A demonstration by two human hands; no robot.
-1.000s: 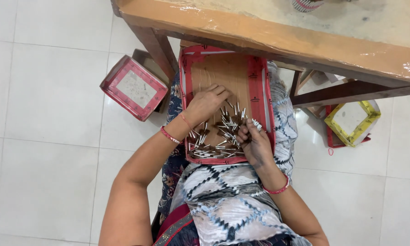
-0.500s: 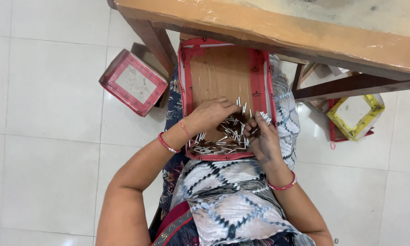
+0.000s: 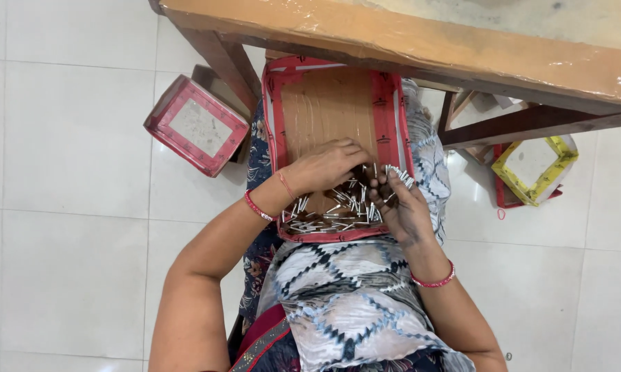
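In the red-edged tray [image 3: 388, 103] on the lap, left hand [image 3: 328, 165] lay curled over metal pins [image 3: 331, 210]. Right hand [image 3: 401, 207] pinched a bunch of pins in its fingers [image 3: 386, 186]. Left grip: couldn't tell.

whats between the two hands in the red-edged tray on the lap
In the head view, a loose pile of small silvery metal pieces lies on the tray's cardboard floor between the left hand and the right hand.

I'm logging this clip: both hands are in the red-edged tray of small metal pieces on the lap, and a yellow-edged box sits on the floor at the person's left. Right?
Not quite. In the head view the yellow-edged box sits at the person's right; the box at their left is red-edged. The rest holds.
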